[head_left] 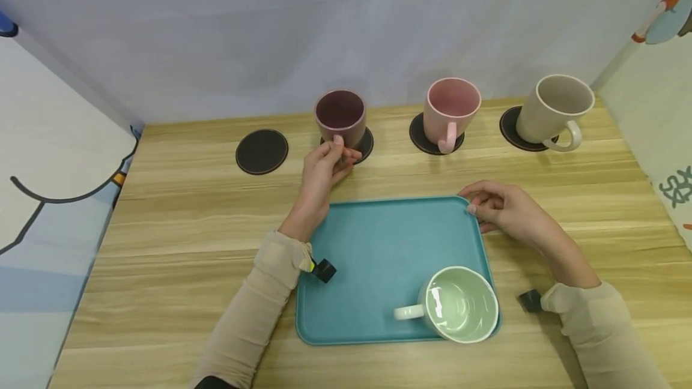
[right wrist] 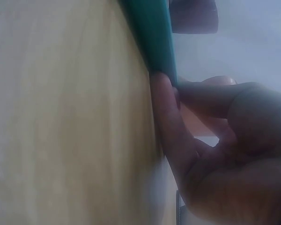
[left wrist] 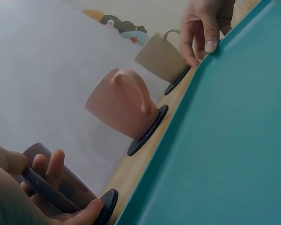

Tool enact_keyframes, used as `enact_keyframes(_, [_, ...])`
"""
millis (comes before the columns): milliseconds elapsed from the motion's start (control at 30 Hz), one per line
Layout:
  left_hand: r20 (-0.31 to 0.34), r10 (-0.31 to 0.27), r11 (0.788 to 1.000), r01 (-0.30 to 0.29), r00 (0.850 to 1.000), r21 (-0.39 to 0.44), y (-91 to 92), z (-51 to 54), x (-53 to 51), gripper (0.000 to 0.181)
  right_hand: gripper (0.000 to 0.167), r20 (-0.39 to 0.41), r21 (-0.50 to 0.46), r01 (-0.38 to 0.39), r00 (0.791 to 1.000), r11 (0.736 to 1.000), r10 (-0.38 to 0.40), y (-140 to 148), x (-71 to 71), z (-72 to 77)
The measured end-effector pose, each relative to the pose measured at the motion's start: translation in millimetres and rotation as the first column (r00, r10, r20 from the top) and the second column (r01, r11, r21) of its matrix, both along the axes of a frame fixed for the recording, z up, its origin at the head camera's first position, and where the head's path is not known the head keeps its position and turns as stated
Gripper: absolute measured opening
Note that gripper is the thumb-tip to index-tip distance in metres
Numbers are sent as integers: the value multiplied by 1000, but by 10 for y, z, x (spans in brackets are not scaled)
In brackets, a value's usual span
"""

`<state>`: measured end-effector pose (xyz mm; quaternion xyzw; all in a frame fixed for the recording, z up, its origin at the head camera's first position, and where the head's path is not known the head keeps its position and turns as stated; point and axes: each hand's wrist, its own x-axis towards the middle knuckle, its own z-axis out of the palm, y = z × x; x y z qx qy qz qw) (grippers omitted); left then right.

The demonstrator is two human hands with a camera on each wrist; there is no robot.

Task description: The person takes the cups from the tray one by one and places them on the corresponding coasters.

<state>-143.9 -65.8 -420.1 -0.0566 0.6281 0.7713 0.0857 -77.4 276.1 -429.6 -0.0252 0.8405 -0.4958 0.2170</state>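
Observation:
My left hand [head_left: 324, 173] grips the handle of a dark purple mug [head_left: 340, 111], its fingers through and around the handle [left wrist: 51, 190] in the left wrist view. Under or just behind that mug shows a black round coaster [head_left: 366, 143]; whether the two touch I cannot tell. With thumb and fingers, my right hand [head_left: 505, 209] pinches the far right corner of a teal tray [head_left: 378, 245]. In the right wrist view the tray's edge [right wrist: 157, 42] lies between thumb and finger. A light green mug [head_left: 459, 305] stands at the tray's near right corner, handle pointing left.
A pink mug [head_left: 451, 107] and a beige mug [head_left: 554, 110] stand on black coasters along the back of the wooden table [head_left: 178, 215]. Left of the purple mug lies a bare black coaster [head_left: 262, 152]. A pale cloth wall [head_left: 243, 41] rises behind.

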Motion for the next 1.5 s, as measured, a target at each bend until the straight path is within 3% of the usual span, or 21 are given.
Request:
enact_keyframes(167, [4, -28, 996, 28, 1000, -86, -27, 16, 22, 37, 34, -8, 2, -3, 1000, 1000, 3, -3, 3, -12])
enact_keyframes(367, [-37, -54, 979, 46, 998, -197, -94, 34, 64, 35, 34, -4, 1, 0, 1000, 1000, 0, -3, 11, -28])
enact_keyframes(667, [-36, -37, 928, 21, 999, -373, -257, 74, 237, 33, 34, -4, 8, 3, 1000, 1000, -3, -1, 5, -15])
enact_keyframes(767, [-12, -75, 927, 65, 997, -368, -313, 71, 301, 36, 33, -6, 6, 1, 1000, 1000, -1, -1, 6, -11])
enact_keyframes(867, [29, -189, 912, 187, 981, -364, -374, 75, 383, 40, 34, -3, 4, 0, 1000, 1000, 0, 0, 7, -11])
enact_keyframes(1000, [86, -352, 858, 358, 932, -368, -428, 98, 504, 39, 34, -5, 5, -1, 1000, 1000, 1, 7, 5, -7])
enact_keyframes(1167, [95, -474, 788, 470, 875, -398, -445, 113, 631, 31, 34, -18, 7, -5, 1000, 1000, 6, 18, -2, 7])
enact_keyframes(1233, [83, -541, 746, 523, 837, -411, -446, 105, 676, 28, 34, -17, 8, -6, 1000, 1000, 7, 19, -4, 9])
enact_keyframes(1300, [78, -621, 688, 589, 780, -424, -441, 94, 720, 27, 34, -16, 10, -6, 1000, 1000, 7, 18, -4, 8])
enact_keyframes(1433, [67, -770, 548, 711, 635, -440, -415, 61, 796, 26, 34, -18, 6, -7, 1000, 1000, 7, 10, -4, 1])
enact_keyframes(1500, [70, -819, 487, 755, 569, -440, -400, 52, 832, 26, 34, -21, 1, -8, 1000, 1000, 8, 5, -4, -4])
